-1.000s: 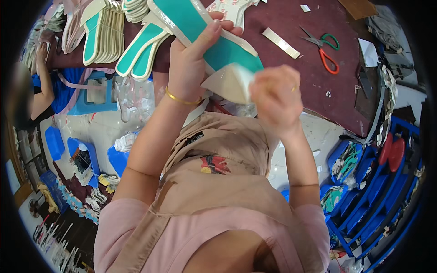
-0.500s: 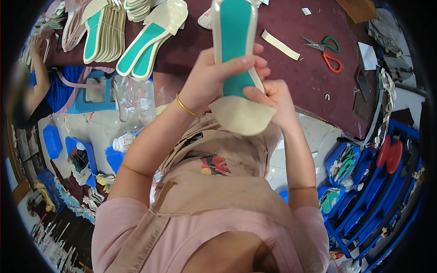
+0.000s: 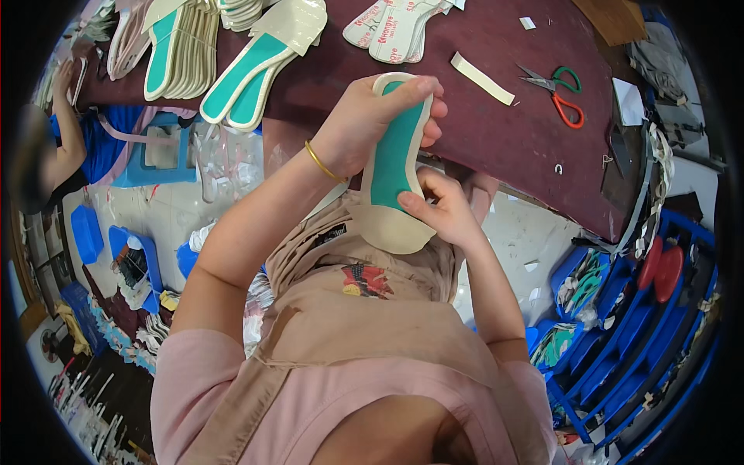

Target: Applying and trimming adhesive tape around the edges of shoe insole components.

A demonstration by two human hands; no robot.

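Both hands [image 3: 364, 124] [image 3: 446, 211] on insole [image 3: 394, 167], table edge [image 3: 535, 190] beside.

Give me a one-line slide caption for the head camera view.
Both hands, left hand and right hand, hold a teal-and-cream insole over a maroon worktable.

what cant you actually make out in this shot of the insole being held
- Insole, head view: its toe end is covered by the left hand, and its underside faces away.
- Right hand, head view: only the thumb shows on the insole; the other fingers are behind it.
- Stacked insoles, head view: cut off by the top rim.
- Blue racks, head view: contents too small and bent by the fisheye rim.
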